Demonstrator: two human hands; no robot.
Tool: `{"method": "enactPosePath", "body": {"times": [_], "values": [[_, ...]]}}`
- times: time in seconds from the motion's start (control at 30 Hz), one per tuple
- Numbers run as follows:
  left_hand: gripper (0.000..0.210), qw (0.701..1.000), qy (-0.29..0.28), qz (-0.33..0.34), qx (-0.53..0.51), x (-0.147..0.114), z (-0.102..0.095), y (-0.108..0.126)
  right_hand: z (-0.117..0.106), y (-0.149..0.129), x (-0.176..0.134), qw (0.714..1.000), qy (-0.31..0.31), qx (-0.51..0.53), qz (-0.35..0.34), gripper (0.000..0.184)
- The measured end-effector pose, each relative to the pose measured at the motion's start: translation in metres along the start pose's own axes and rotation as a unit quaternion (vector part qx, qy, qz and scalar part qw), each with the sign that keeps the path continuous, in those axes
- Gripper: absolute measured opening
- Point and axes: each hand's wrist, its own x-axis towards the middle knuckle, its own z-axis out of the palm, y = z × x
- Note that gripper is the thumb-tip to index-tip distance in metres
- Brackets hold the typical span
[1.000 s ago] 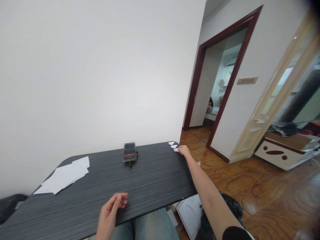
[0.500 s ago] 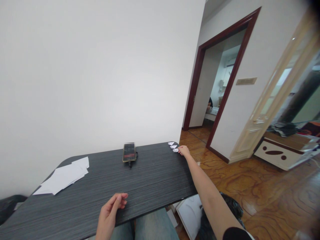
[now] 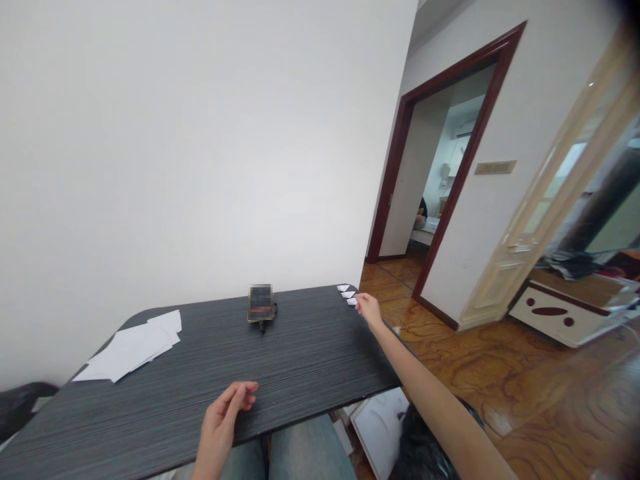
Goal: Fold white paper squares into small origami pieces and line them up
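At the far right corner of the dark table, my right hand point(image 3: 369, 309) reaches out with thumb and fingertips at the right end of a small white folded paper point(image 3: 351, 302). The fingers look closed on its edge, though the contact is too small to see well. Two similar folded papers point(image 3: 347, 295) lie just behind it in a slanting row. My left hand point(image 3: 225, 410) rests above the table's front edge, fingers curled and thumb against them. Nothing shows in it.
Several loose white sheets point(image 3: 135, 347) overlap on the left of the table point(image 3: 210, 360). A phone-like device point(image 3: 261, 309) with a cable stands near the wall. Below the right front edge are a white panel point(image 3: 377, 427) and a black plastic bag point(image 3: 423, 443). A doorway opens behind.
My right hand has shifted slightly toward me beside the nearest folded paper, its fingertips still at the edge. My left hand has stayed nearly in place. The view has moved slightly.
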Motion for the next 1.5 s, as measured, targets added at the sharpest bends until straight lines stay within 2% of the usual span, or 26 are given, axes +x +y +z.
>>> {"method": "enactPosePath", "body": {"times": [0.13,0.17,0.2,0.27,0.3,0.43,0.6,0.7,0.8,0.9,1.0,1.17,1.4,1.5], "values": [[0.038,1.0,-0.001,0.008,0.012,0.0,0.001,0.0,0.033,-0.018,-0.067,0.99,-0.113,0.009,-0.078,0.018],[0.037,1.0,-0.005,0.006,0.014,0.0,0.001,0.0,0.041,-0.022,-0.087,0.984,-0.139,0.008,-0.109,0.018],[0.036,1.0,-0.004,0.009,0.015,0.0,0.001,0.001,0.048,-0.025,-0.106,0.97,-0.164,-0.014,-0.177,0.021],[0.034,0.999,-0.013,0.023,0.021,-0.001,0.002,0.001,0.061,-0.03,-0.143,0.945,-0.182,-0.071,-0.263,0.032],[0.033,0.999,-0.017,0.03,0.028,-0.001,0.003,0.001,0.067,-0.032,-0.158,0.935,-0.187,-0.103,-0.283,0.039],[0.029,0.995,-0.036,0.066,0.068,-0.003,0.005,-0.001,0.085,-0.036,-0.194,0.912,-0.199,-0.201,-0.297,0.046],[0.03,0.979,-0.054,0.117,0.159,-0.005,0.007,-0.001,0.093,-0.035,-0.2,0.92,-0.174,-0.239,-0.256,0.046],[0.028,0.958,-0.064,0.139,0.242,-0.007,0.009,-0.005,0.093,-0.032,-0.199,0.917,-0.171,-0.252,-0.257,0.047],[0.032,0.913,-0.066,0.158,0.37,-0.01,0.014,-0.014,0.094,-0.03,-0.199,0.911,-0.178,-0.265,-0.261,0.048],[0.047,0.858,-0.05,0.176,0.48,-0.012,0.02,-0.02,0.096,-0.026,-0.198,0.906,-0.177,-0.279,-0.263,0.049],[0.044,0.829,-0.058,0.17,0.529,-0.015,0.025,-0.019,0.099,-0.024,-0.197,0.903,-0.174,-0.29,-0.265,0.05],[0.047,0.818,-0.071,0.175,0.543,-0.017,0.024,-0.016,0.102,-0.022,-0.188,0.897,-0.193,-0.301,-0.258,0.053],[0.05,0.82,-0.094,0.171,0.538,-0.019,0.019,-0.016,0.107,-0.021,-0.172,0.894,-0.204,-0.317,-0.242,0.053],[0.051,0.823,-0.128,0.165,0.528,-0.019,0.012,-0.014,0.108,-0.02,-0.171,0.892,-0.202,-0.323,-0.243,0.054]]}}
